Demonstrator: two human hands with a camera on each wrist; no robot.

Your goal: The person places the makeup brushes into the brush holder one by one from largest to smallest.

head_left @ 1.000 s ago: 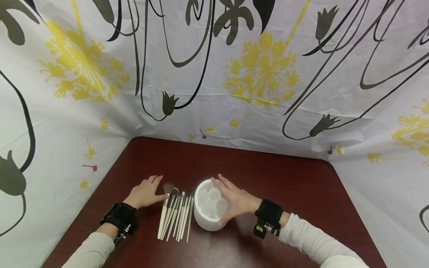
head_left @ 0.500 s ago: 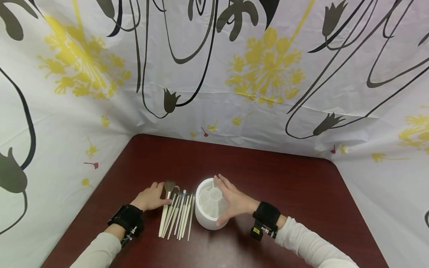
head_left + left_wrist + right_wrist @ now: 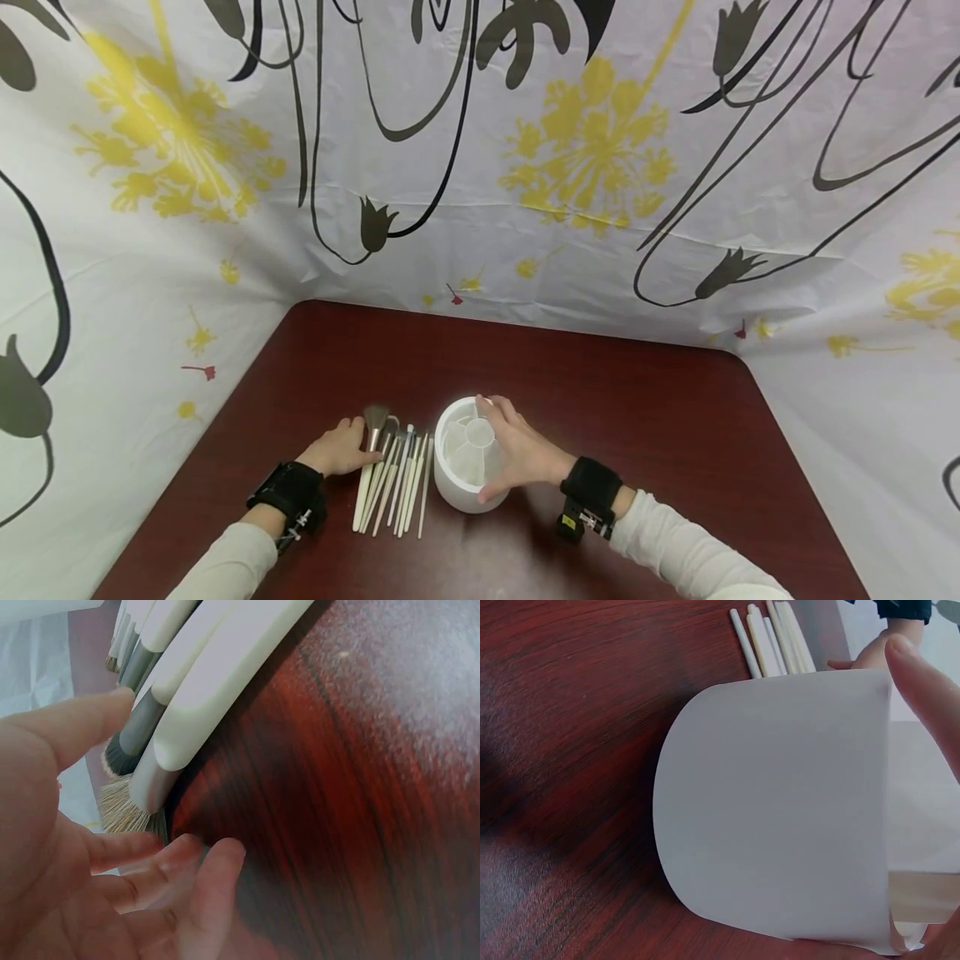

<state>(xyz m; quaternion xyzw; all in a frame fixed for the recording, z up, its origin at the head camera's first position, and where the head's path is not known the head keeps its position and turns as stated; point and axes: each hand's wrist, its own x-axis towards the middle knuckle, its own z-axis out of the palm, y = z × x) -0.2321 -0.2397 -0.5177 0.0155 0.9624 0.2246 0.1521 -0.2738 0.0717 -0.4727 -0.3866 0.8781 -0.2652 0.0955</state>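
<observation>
In the head view a row of makeup brushes (image 3: 406, 483) with pale handles lies on the table, bristles toward the far side. My left hand (image 3: 337, 449) is at the row's left end, beside a large fluffy brush (image 3: 142, 795). Its thumb (image 3: 112, 712) reaches over the brush heads while the other fingers lie by the bristles, loosely bent. Right of the brushes stands a round white brush holder (image 3: 457, 496) with divided compartments and no brush visible in it. My right hand (image 3: 528, 450) spans the holder's rim from the right, thumb at the near side, fingers at the far side.
The dark red-brown table (image 3: 600, 400) extends to the right and behind the holder. A white cloth (image 3: 450, 167) with yellow and grey flower prints hangs around the table's back and sides. Black straps with cameras (image 3: 592, 492) sit on both wrists.
My left hand has moved right and nearer, its thumb coming over the leftmost brushes. The right hand has closed in slightly around the holder's rim. Brushes and holder look unmoved.
</observation>
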